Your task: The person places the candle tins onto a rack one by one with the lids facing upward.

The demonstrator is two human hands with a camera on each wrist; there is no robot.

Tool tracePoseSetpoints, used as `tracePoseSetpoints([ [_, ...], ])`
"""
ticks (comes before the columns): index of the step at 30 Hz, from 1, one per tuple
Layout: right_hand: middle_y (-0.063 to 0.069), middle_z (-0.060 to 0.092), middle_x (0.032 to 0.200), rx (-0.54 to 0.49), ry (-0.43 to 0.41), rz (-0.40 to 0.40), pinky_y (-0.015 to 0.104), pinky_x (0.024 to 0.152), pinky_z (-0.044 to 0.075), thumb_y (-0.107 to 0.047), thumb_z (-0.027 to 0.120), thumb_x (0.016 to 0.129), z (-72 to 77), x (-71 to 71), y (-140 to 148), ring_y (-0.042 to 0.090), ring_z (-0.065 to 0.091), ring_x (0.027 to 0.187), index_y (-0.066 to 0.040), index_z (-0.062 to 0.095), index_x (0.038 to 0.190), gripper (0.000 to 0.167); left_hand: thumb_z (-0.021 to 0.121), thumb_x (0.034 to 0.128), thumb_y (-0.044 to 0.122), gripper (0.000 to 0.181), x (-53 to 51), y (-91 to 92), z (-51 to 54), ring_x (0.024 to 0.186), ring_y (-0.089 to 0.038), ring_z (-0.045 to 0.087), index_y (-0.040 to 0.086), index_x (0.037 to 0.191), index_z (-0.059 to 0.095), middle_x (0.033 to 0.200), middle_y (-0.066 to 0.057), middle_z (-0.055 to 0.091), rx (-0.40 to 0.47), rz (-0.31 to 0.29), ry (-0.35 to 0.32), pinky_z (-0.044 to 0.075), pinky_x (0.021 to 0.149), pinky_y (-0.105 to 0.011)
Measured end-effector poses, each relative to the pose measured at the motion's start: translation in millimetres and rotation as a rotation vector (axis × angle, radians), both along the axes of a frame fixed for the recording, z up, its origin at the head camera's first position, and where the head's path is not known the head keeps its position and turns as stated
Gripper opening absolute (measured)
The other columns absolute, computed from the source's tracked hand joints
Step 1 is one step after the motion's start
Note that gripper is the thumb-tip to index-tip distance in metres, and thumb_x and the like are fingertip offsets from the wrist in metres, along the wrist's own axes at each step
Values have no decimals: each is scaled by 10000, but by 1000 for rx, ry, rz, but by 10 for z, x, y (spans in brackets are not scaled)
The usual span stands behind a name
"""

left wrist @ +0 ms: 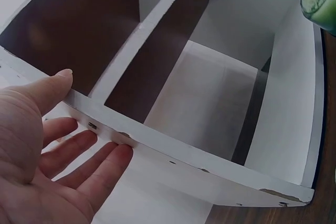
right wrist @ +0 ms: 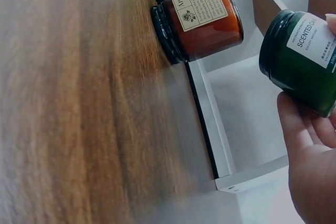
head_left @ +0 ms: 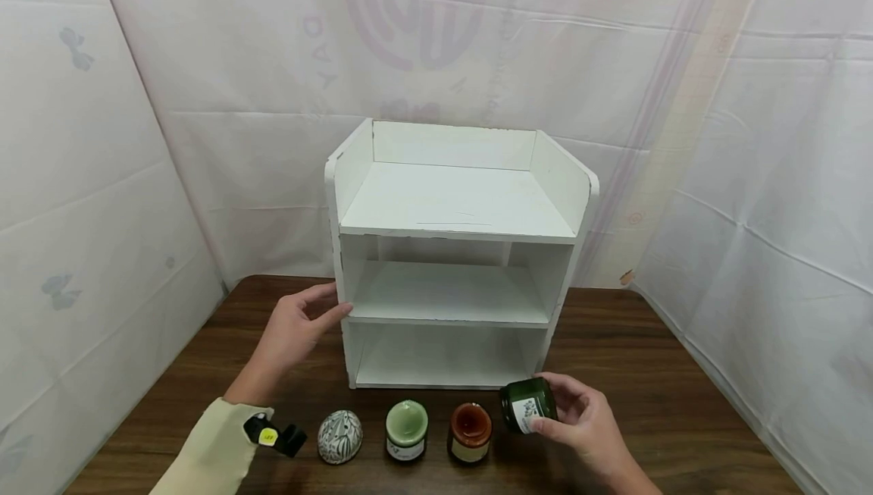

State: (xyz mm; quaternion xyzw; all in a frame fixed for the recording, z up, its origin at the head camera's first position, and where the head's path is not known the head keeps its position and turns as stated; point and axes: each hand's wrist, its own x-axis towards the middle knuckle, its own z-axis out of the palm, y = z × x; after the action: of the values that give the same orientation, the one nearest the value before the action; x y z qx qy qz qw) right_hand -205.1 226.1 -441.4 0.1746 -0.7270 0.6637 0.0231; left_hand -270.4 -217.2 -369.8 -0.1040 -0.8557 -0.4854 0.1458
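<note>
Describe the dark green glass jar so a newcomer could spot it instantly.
Find the white wooden shelf unit on the dark brown wooden table. By its lower right corner in the head view, the right hand holds the dark green glass jar with a white label. Unlike the neighbouring reddish-brown glass jar, it is held and dark green.

Soft even head-view light, dimmer wrist views, hazy sheen on tabletop point(right wrist: 105, 108)
</note>
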Motion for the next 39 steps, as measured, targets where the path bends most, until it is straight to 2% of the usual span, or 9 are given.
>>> tracePoseSetpoints([
  [13,-32,732,1134,-55,37,38,257,831,593,102,738,843,35,-8,-29,108,707,1007,174,528,1261,473,725,963,400,551,-11,3,12,1140,-308,674,60,1388,636,1269,-166,715,8,12,-25,540,805,-222],
  [22,-20,725,1143,-69,71,-4,256,827,589,115,736,834,43,-2,-48,109,700,1005,158,538,1252,464,729,960,396,554,-20,-6,1,1143,-303,677,56,1387,635,1269,-167,716,19,3,-24,538,810,-206],
  [39,42,678,1139,-138,71,-32,263,815,593,145,724,804,4,-2,-86,126,673,977,69,536,1175,423,724,967,379,543,-10,-20,-6,1160,-308,682,57,1393,629,1287,-169,708,24,-16,-10,529,821,-171],
])
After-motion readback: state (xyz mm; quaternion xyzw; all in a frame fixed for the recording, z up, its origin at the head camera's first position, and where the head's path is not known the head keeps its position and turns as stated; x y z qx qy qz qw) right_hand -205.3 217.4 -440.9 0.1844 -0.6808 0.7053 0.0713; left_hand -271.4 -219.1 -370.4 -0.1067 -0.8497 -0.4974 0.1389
